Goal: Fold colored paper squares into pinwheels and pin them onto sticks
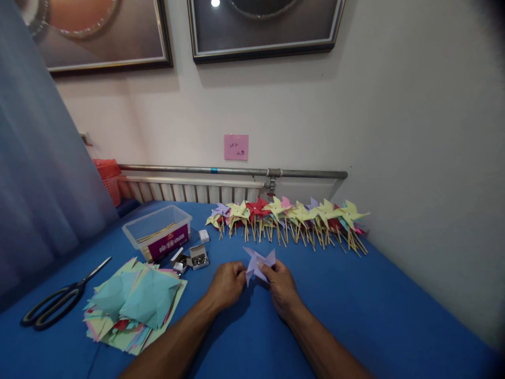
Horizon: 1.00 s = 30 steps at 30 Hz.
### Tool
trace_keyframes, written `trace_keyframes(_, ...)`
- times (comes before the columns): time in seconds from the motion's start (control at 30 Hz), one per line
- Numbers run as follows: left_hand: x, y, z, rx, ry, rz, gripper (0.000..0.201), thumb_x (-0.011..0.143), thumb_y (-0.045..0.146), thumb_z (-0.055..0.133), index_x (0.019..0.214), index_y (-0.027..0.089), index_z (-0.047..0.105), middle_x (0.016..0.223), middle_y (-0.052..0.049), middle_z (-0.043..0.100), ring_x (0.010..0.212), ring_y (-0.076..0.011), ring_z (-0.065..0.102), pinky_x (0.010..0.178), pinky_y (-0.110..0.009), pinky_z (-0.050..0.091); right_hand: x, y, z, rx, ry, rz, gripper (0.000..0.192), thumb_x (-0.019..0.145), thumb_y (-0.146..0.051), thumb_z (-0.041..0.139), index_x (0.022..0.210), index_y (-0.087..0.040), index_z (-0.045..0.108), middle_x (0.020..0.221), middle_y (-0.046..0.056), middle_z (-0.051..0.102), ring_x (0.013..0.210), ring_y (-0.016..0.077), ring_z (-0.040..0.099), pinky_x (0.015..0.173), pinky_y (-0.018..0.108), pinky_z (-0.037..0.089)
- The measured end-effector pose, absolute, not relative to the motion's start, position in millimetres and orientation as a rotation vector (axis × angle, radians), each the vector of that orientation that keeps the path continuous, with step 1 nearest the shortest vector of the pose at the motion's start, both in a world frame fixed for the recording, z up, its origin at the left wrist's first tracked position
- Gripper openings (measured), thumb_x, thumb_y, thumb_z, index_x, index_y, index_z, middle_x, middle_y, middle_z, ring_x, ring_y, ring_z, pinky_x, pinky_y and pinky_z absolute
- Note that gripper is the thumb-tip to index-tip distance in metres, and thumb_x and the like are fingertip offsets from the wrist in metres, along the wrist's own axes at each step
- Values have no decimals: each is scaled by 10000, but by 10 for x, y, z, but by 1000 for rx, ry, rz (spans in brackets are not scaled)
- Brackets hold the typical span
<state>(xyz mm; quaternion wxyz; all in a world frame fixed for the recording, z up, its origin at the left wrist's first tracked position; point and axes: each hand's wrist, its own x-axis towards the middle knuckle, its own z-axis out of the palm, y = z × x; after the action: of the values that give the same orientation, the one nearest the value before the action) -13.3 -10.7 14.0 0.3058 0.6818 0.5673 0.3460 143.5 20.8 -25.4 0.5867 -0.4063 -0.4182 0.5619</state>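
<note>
Both of my hands hold a light purple paper pinwheel [258,262] just above the blue table [355,295], near its middle. My left hand [228,284] pinches its left side. My right hand [281,287] grips its right side from below. The pinwheel's folded points stick up past my fingers. No stick is visible on it.
A long row of finished coloured pinwheels on sticks [292,218] lies against the wall behind. A stack of cut coloured paper [134,305] and black scissors [59,301] lie at left. A clear plastic box with sticks [158,231] and small open boxes of pins [193,258] stand nearby.
</note>
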Motion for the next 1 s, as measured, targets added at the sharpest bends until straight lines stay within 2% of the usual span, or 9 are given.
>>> trace_keyframes(0.3,-123,-94,131,1750,1470,911,220,823,216,446,631,165,538,536,40,481,531,-92,422,526,-216,260,1415,176,-205,-921,-936,1343,345,652,-389,804,913,-175,729,825,27,753,734,199,665,713,296,501)
trace_keyframes(0.77,-121,-74,80,1737,1459,905,219,824,220,444,622,170,514,543,33,459,549,-96,422,525,-213,270,1428,198,-241,-929,-938,1336,313,654,-379,796,878,-175,718,748,12,732,646,179,626,635,284,471)
trace_keyframes(1.0,-110,-54,28,1669,1426,908,220,830,238,450,626,173,501,518,45,425,529,-91,403,511,-209,269,1418,199,-242,-938,-934,1313,295,651,-385,799,860,-193,716,758,10,734,683,197,646,662,293,482)
